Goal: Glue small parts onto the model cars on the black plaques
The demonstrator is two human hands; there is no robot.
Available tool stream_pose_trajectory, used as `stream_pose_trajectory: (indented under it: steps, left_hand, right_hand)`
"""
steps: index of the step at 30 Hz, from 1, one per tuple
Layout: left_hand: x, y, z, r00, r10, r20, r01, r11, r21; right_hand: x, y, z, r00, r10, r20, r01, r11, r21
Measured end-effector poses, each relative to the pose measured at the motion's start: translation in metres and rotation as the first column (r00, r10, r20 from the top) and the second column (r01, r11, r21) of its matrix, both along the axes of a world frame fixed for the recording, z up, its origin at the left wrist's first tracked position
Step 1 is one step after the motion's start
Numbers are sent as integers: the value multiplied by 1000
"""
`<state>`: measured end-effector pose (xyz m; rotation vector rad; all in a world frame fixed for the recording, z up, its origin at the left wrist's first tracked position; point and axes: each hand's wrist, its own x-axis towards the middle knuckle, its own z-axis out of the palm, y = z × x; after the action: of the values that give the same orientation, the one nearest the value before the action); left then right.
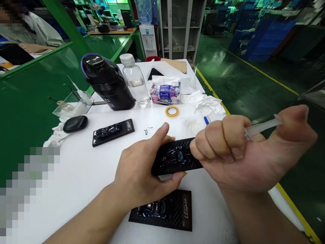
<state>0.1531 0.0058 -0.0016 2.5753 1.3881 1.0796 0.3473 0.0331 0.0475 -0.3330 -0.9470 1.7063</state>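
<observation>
My left hand (142,169) is closed round the left end of a black plaque (175,156) with a raised glossy car shape on a textured ground. Above the plaque's right end, my right hand (238,152) is wrapped round a small translucent plastic syringe (262,128). The thumb presses on the syringe's rear end; its tip is hidden behind the fingers. Below lies a second such plaque (162,210), marked "Utopia", partly covered by my left hand. Another plaque (113,131) rests farther back on the left.
On the white table (83,186) stand a black flask (108,83) and a clear bottle (137,83). Near them are a tissue pack (165,90), yellow tape (172,111), crumpled tissues (209,104), a black mouse-shaped object (75,124) and a clear tool box (73,106). A person's sleeve (43,30) shows upper left.
</observation>
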Motion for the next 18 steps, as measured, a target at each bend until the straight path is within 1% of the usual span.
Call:
stream_pose_trajectory:
  steps: [2,4,6,8,9,10,11,12,13,14,15,16,17,18]
  left_hand:
    - [0,0,0,1000,9,-4,-9,1000,5]
    - [-1,1,1,999,12,-37,-11,1000,26]
    - [-1,3,1,994,11,-106,-6,999,42]
    - [0,4,1,979,12,-203,-12,1000,0]
    - [1,4,1,969,15,-245,-24,999,-36]
    - [2,5,1,960,22,-278,-44,996,-72]
    - [3,6,1,953,36,-301,-70,992,-101]
    - [3,6,2,948,57,-314,-100,987,-124]
    - [2,7,5,945,78,-317,-129,981,-144]
    - [0,7,9,945,97,-313,-154,974,-164]
    - [-3,7,14,945,112,-307,-177,965,-195]
    - [-9,6,21,947,121,-299,-194,954,-228]
    - [-17,5,29,950,125,-287,-202,945,-258]
    - [-26,2,37,952,127,-277,-208,936,-286]
  right_hand:
    - [-2,0,0,1000,-1,2,1,1000,15]
    - [-6,-1,-2,999,-33,44,30,997,65]
    - [-12,-3,-8,985,-79,152,52,983,174]
    - [-17,-3,-16,946,-84,314,-15,954,299]
    - [-18,-2,-19,921,-78,382,-59,940,335]
    - [-18,0,-22,902,-87,423,-73,935,347]
    - [-17,4,-25,899,-117,423,-39,938,344]
    - [-14,9,-27,908,-173,380,45,945,323]
    - [-10,15,-28,913,-259,316,171,944,281]
    - [-5,23,-30,904,-358,234,307,924,227]
    - [1,32,-32,884,-429,184,405,901,156]
    - [6,41,-36,844,-507,178,496,862,104]
    - [11,50,-42,788,-576,218,573,815,80]
    - [14,58,-48,770,-592,239,595,801,68]
